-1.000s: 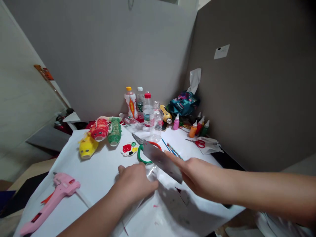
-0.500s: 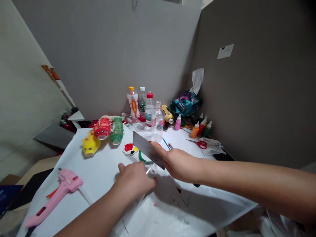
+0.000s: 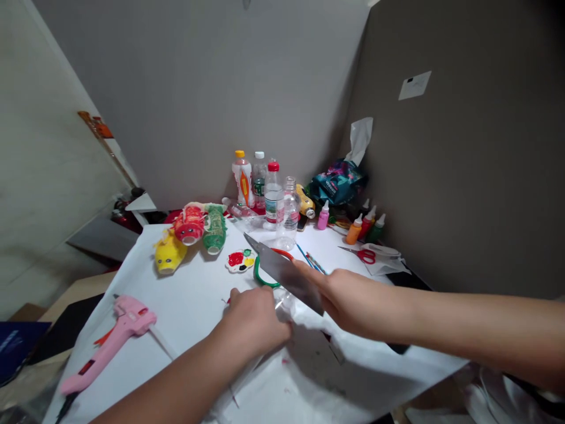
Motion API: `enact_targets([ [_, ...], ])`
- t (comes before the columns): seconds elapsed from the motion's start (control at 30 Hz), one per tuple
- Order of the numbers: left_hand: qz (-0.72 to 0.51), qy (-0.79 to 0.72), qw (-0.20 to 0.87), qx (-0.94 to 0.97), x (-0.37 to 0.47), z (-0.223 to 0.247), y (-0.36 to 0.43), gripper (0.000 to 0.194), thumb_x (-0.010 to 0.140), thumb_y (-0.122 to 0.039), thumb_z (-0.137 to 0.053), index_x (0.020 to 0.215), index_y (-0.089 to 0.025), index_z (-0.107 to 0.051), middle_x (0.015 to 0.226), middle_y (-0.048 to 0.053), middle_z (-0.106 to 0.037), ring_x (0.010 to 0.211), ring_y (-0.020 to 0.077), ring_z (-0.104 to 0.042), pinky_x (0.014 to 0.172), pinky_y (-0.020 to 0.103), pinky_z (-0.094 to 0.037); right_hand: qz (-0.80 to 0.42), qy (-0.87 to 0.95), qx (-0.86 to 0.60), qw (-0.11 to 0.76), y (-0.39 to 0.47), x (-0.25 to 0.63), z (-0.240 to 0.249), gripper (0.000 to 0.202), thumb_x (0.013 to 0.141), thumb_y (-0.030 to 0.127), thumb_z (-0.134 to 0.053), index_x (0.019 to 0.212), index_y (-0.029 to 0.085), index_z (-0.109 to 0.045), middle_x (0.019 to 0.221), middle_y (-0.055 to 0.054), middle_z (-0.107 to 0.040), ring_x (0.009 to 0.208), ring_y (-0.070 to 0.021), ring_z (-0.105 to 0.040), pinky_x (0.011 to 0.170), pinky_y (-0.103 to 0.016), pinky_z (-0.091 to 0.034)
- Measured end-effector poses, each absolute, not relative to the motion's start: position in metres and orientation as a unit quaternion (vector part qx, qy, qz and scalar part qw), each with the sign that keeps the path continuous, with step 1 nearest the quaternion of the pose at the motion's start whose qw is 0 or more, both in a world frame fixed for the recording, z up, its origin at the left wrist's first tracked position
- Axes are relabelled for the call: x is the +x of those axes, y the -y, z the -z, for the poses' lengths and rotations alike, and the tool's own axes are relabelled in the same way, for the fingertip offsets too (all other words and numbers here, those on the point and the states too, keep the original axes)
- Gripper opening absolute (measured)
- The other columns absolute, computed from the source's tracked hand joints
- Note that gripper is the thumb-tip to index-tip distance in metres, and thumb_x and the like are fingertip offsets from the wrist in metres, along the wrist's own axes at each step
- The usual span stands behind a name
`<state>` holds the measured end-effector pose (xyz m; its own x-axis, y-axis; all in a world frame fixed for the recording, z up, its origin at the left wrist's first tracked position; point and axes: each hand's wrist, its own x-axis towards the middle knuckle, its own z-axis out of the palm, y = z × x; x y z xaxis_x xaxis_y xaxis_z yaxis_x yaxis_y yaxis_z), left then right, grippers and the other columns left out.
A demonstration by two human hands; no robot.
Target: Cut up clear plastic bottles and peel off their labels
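Note:
My right hand (image 3: pixel 348 294) is closed on a knife with a broad, flat grey blade (image 3: pixel 291 277); its handle is hidden in the grip. The blade slants down to the right above the table's middle. My left hand (image 3: pixel 253 321) is curled, back up, over a piece of clear plastic (image 3: pixel 282 301), largely covered by the hand. Close behind the blade lie scissors with green and orange-red handles (image 3: pixel 263 277), partly hidden. A paint palette (image 3: pixel 241 260) with red, yellow, green and black paint lies beyond my left hand.
A pink glue gun (image 3: pixel 128 321) lies at left. Painted fish-like figures, yellow (image 3: pixel 170 253), red (image 3: pixel 189 224) and green (image 3: pixel 215 232), sit behind it. Plastic bottles (image 3: pixel 273 194), paint bottles (image 3: pixel 353 231), a tissue pack (image 3: pixel 339 182) and red-handled scissors (image 3: pixel 366 256) stand or lie farther back.
The view has shifted slightly, so most things appear farther right. The knife has moved right and down relative to the table, uncovering the tips of the green-handled scissors. My left hand keeps its hold.

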<state>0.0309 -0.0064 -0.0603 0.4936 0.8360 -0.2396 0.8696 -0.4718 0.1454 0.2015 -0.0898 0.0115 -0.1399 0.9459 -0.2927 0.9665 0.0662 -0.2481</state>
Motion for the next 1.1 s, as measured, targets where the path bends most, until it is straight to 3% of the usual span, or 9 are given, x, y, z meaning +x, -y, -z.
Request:
enact_targets([
  [0.1, 0.067, -0.497, 0.125, 0.856, 0.032, 0.057, 0.009, 0.041, 0.065, -0.050, -0.063, 0.090, -0.019, -0.068, 0.082, 0.013, -0.077, 0.086, 0.0367, -0.070, 0.095, 0.052, -0.041, 0.182, -0.762, 0.621, -0.020, 0.059, 0.194, -0.004, 0.078, 0.085, 0.008, -0.046, 0.159, 0.011, -0.018, 0.081, -0.011, -0.070, 0.058, -0.0175, -0.054, 0.050, -0.026, -0.029],
  [0.2, 0.066, -0.505, 0.126, 0.851, 0.032, 0.054, 0.008, 0.043, 0.064, -0.054, -0.063, 0.090, -0.020, -0.068, 0.085, 0.014, -0.077, 0.088, 0.0382, -0.070, 0.094, 0.054, -0.041, 0.172, -0.767, 0.617, -0.040, 0.047, 0.191, 0.003, 0.076, 0.088, 0.010, -0.043, 0.159, 0.009, -0.014, 0.084, -0.012, -0.071, 0.063, -0.0195, -0.057, 0.054, -0.026, -0.032],
  [0.33, 0.063, -0.503, 0.128, 0.853, 0.030, 0.055, 0.005, 0.041, 0.067, -0.055, -0.059, 0.086, -0.020, -0.067, 0.083, 0.013, -0.076, 0.087, 0.0373, -0.070, 0.095, 0.055, -0.041, 0.192, -0.752, 0.629, -0.037, 0.077, 0.204, 0.006, 0.083, 0.086, 0.008, -0.045, 0.159, 0.012, -0.006, 0.079, -0.007, -0.070, 0.060, -0.0176, -0.056, 0.055, -0.025, -0.033],
  [0.43, 0.064, -0.493, 0.125, 0.859, 0.030, 0.057, 0.004, 0.041, 0.069, -0.055, -0.056, 0.087, -0.019, -0.066, 0.084, 0.014, -0.076, 0.087, 0.0371, -0.070, 0.096, 0.055, -0.041, 0.236, -0.720, 0.652, -0.022, 0.113, 0.217, 0.001, 0.084, 0.085, 0.007, -0.046, 0.160, 0.018, -0.009, 0.074, -0.004, -0.068, 0.055, -0.0151, -0.053, 0.053, -0.023, -0.032],
  [0.63, 0.087, -0.488, 0.129, 0.859, 0.030, 0.055, 0.007, 0.047, 0.064, -0.055, -0.060, 0.094, -0.019, -0.067, 0.094, 0.017, -0.076, 0.093, 0.0403, -0.069, 0.073, 0.043, -0.052, 0.207, -0.719, 0.663, 0.015, 0.113, 0.218, -0.011, 0.079, 0.088, 0.010, -0.046, 0.160, 0.021, -0.014, 0.073, -0.003, -0.065, 0.048, -0.0123, -0.042, 0.048, -0.023, -0.026],
  [0.7, 0.089, -0.487, 0.124, 0.860, 0.032, 0.053, 0.010, 0.045, 0.063, -0.051, -0.062, 0.093, -0.019, -0.068, 0.093, 0.016, -0.076, 0.092, 0.0393, -0.070, 0.078, 0.043, -0.051, 0.189, -0.745, 0.640, 0.014, 0.091, 0.211, -0.013, 0.076, 0.089, 0.011, -0.044, 0.159, 0.016, -0.015, 0.073, -0.005, -0.066, 0.046, -0.0126, -0.041, 0.046, -0.024, -0.024],
  [0.8, 0.087, -0.493, 0.114, 0.858, 0.035, 0.051, 0.012, 0.044, 0.063, -0.050, -0.064, 0.093, -0.018, -0.068, 0.087, 0.016, -0.077, 0.088, 0.0387, -0.070, 0.089, 0.049, -0.047, 0.169, -0.777, 0.606, -0.006, 0.060, 0.198, -0.010, 0.072, 0.089, 0.011, -0.041, 0.158, 0.008, -0.019, 0.079, -0.010, -0.070, 0.054, -0.0165, -0.052, 0.048, -0.025, -0.028],
  [0.93, 0.081, -0.499, 0.112, 0.855, 0.035, 0.052, 0.011, 0.047, 0.063, -0.053, -0.063, 0.094, -0.018, -0.068, 0.088, 0.016, -0.077, 0.088, 0.0390, -0.070, 0.092, 0.054, -0.044, 0.156, -0.781, 0.604, -0.016, 0.051, 0.190, -0.005, 0.079, 0.086, 0.009, -0.043, 0.159, 0.008, -0.012, 0.086, -0.014, -0.072, 0.067, -0.0220, -0.060, 0.054, -0.027, -0.033],
  [1.1, 0.075, -0.496, 0.114, 0.857, 0.032, 0.053, 0.010, 0.042, 0.066, -0.052, -0.061, 0.090, -0.018, -0.068, 0.088, 0.016, -0.077, 0.089, 0.0378, -0.070, 0.093, 0.053, -0.044, 0.187, -0.746, 0.638, 0.027, 0.098, 0.207, -0.009, 0.080, 0.089, 0.011, -0.044, 0.160, 0.018, -0.008, 0.073, -0.005, -0.065, 0.050, -0.0155, -0.045, 0.049, -0.026, -0.027],
])
